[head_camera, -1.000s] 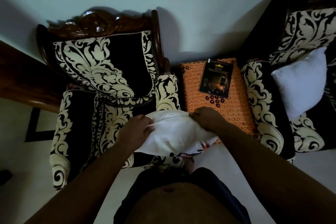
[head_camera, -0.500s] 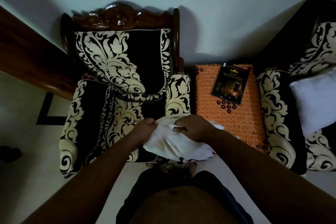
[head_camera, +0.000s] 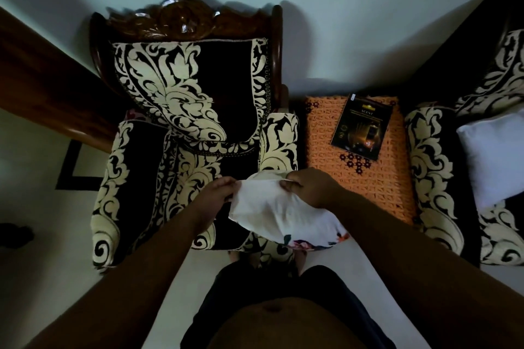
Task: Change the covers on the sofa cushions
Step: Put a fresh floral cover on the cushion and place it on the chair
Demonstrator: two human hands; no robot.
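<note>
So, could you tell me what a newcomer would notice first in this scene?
Probably the white cushion at centre, gripped by the left hand and right hand over the black-and-cream armchair. Next, the orange crocheted table cover to its right, with a dark packet lying on it.

Bare forearms and midriff, no sleeves, dark navy shorts [head_camera: 246,286] at the waist.

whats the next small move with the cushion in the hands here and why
Probably pull the two hands apart to spread the opening, then slide the fabric down. The left hand and right hand each pinch the top edge of the white cushion, held over the front of the armchair; floral cover shows only at its bottom edge, so the cover change looks unfinished.
</note>
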